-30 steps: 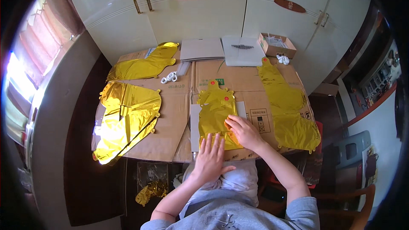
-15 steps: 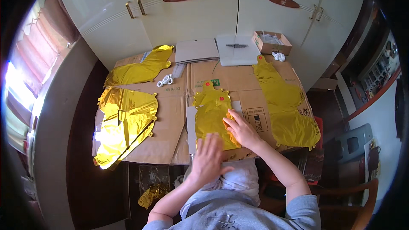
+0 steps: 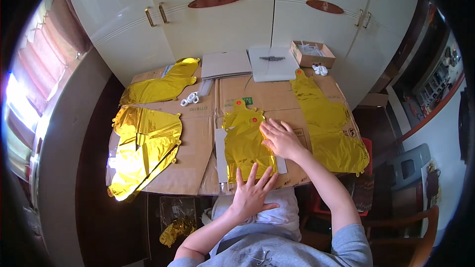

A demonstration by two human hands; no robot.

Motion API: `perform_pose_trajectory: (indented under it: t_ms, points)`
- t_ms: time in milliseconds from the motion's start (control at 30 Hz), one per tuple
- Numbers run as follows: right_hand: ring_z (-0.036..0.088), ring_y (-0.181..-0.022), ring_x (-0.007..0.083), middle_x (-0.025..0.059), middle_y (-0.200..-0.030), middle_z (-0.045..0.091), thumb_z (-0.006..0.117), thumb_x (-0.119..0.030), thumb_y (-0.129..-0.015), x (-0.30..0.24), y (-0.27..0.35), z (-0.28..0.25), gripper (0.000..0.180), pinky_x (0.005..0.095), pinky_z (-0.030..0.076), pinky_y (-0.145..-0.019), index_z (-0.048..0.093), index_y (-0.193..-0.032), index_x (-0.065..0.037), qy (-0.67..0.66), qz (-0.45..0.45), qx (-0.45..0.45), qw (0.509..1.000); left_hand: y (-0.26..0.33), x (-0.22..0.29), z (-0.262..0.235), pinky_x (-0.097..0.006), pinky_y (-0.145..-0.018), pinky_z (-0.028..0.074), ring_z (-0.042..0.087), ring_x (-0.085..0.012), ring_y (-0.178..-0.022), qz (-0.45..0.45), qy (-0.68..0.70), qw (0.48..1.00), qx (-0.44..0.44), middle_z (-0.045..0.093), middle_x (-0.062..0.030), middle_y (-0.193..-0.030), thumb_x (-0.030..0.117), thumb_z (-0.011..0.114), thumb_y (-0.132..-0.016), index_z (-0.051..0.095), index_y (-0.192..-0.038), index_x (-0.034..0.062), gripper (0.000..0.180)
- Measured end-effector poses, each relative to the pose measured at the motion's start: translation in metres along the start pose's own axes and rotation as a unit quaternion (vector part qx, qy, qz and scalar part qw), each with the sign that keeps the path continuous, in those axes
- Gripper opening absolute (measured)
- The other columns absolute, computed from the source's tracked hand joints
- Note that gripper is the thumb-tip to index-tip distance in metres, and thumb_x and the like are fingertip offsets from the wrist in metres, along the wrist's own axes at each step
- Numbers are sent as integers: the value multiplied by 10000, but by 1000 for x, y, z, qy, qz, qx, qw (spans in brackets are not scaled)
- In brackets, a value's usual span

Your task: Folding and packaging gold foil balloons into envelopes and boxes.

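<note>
A gold foil balloon (image 3: 243,141), deflated and folded into a narrow shape with two red dots near its top, lies over a grey-white board (image 3: 221,143) in front of me. My left hand (image 3: 251,194) has its fingers spread, their tips on the balloon's near edge. Along the balloon's right edge lies my right hand (image 3: 283,141), flat with fingers stretched out. Neither hand grips anything. Other flat gold foil balloons rest on the cardboard: one at the left (image 3: 148,138), one at the far left (image 3: 166,83) and one at the right (image 3: 326,123).
Brown cardboard (image 3: 195,133) covers the table. At the back are a stack of grey boards (image 3: 226,64), a clear plastic bag (image 3: 273,64) and a small box (image 3: 312,54). White rolls (image 3: 190,99) lie left of centre. Crumpled gold foil (image 3: 177,230) sits below the table edge.
My left hand has come down onto the balloon's near edge with fingers spread. My right hand has flattened along the right side, where the orange-gold fold now lies flatter.
</note>
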State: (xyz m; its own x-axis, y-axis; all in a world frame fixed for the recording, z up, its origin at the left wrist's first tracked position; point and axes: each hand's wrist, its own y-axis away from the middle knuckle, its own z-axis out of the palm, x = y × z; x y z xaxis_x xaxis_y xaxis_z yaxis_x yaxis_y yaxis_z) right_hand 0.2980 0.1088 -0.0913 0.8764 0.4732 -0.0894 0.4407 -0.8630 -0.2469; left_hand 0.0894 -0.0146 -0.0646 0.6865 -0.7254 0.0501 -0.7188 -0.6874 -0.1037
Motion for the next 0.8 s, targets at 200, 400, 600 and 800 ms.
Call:
perform_pose_trajectory:
  t_ms: [200,400,600,800]
  points:
    - [403,-1351,283,86,-1405,503,503,-432,-959,19,-25,9,518,478,290,-1112,504,-1363,-108,-33,51,50,997,0,2,1,-807,-981,176,257,-379,-1416,-7,-6,1000,2,345,13,-1532,809,469,-745,355,-1488,255,933]
    - [535,-1159,289,91,-1165,608,619,-386,-851,29,-33,-21,449,443,370,-1012,572,-1222,-137,-149,170,-49,973,5,5,5,-831,-974,140,222,-406,-1424,-10,-6,1000,12,353,42,-1528,812,465,-750,348,-1489,296,909]
    - [584,-1067,297,134,-1046,646,627,-298,-812,48,-32,-41,296,391,466,-913,656,-976,-52,-221,152,-136,954,10,13,4,-826,-976,154,186,-405,-1438,6,-13,1000,5,337,56,-1536,803,451,-767,350,-1487,303,882]
    - [599,-665,172,68,-800,617,575,-132,-913,65,-34,-68,138,332,512,-618,581,-998,-23,-359,231,-58,902,11,12,7,-820,-979,165,163,-407,-1446,5,-24,1000,8,321,70,-1545,786,463,-777,348,-1492,261,894]
